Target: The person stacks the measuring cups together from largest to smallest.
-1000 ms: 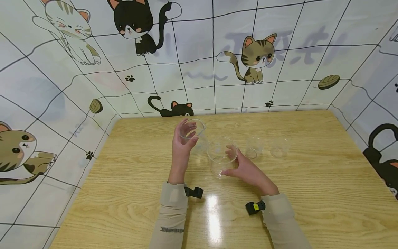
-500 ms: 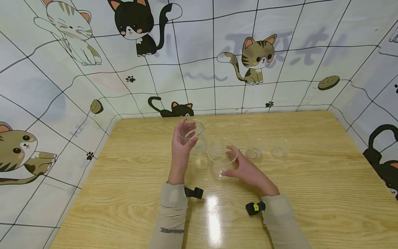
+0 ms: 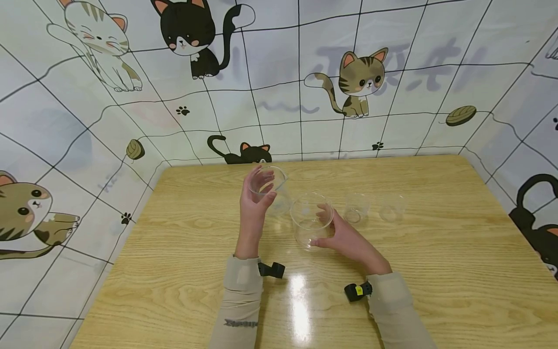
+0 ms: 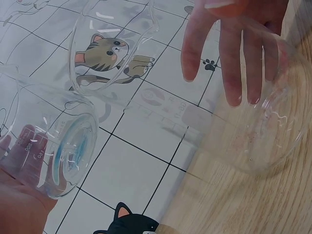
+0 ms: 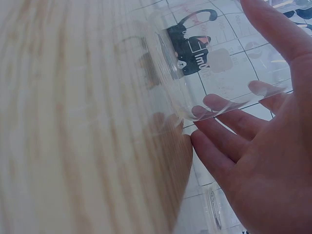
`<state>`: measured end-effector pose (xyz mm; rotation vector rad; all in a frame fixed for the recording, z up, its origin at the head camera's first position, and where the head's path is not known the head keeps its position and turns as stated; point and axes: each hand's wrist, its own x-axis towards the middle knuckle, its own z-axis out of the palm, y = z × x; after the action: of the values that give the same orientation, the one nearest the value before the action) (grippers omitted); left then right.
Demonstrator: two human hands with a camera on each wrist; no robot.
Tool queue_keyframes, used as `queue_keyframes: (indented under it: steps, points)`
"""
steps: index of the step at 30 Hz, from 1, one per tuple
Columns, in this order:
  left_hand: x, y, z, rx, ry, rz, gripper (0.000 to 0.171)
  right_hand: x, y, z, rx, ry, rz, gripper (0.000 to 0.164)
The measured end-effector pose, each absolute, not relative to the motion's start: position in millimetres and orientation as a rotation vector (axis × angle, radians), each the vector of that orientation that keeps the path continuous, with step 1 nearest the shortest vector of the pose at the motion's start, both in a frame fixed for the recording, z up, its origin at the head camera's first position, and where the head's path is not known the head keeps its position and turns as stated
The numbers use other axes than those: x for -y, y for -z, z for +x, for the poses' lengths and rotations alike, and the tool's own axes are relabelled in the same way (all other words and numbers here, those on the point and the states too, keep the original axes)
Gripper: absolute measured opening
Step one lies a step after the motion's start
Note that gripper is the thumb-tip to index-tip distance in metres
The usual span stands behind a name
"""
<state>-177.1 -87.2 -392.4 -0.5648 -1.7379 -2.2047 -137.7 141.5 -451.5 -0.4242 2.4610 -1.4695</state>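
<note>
Holding a spouted beaker (image 3: 278, 188) in the left hand (image 3: 254, 206) and a wider beaker (image 3: 309, 224) in the right hand (image 3: 346, 236). Left hand is curled round the glass, thumb on the near side, fingers behind. Right hand clasps the wider beaker from its right side, fairly low, thumb in front, fingers round the back. Both hands occupied.

Both beakers sit around mid-table, just beside each other; spouted one is farther left and farther from the person, lip facing right, toward the wider one. Wider beaker upright, seems to rest on the table (image 3: 187, 232). Spouted one looks raised in the left wrist view, little tilt if any.

Step, my read: lining up the two before a pour; no stream visible. Next move would likely call for getting the lip over the wider mouth and tipping slowly while the right hand steadies. Clear rims are easy to misjudge, could knock.

Contents: blue tint (image 4: 75, 146) near the spouted beaker's base, could be a little liquid or just the glass, can't tell. Nothing visible in the wider beaker. To its right stand a small beaker (image 3: 356, 209) and another small beaker (image 3: 391, 210), apart, untouched; contents too faint to call.
</note>
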Motion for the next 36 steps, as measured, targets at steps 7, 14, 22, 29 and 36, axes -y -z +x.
queue_keyframes:
  steps: [7, 14, 22, 29, 36]
  points:
    - [87.3, 391.1, -176.7, 1.729, 2.214, -0.574, 0.080, -137.9, 426.7, -128.1, -2.419, 1.498, -0.415, 0.085]
    - [88.3, 391.5, -177.0, 1.716, 2.204, -0.597, 0.078, -136.0, 417.7, -124.8, -2.395, 1.504, -0.393, 0.084]
    - [87.6, 384.4, -172.0, 1.708, 2.221, -0.605, 0.075, -140.0, 448.1, -136.0, -2.441, 1.486, -0.390, 0.088]
    - [85.3, 373.6, -164.6, 1.694, 2.219, -0.613, 0.070, -141.5, 452.8, -137.5, -2.445, 1.496, -0.408, 0.089]
    - [87.6, 384.1, -171.6, 1.684, 2.238, -0.607, 0.069, -141.6, 453.5, -138.0, -2.451, 1.487, -0.409, 0.089]
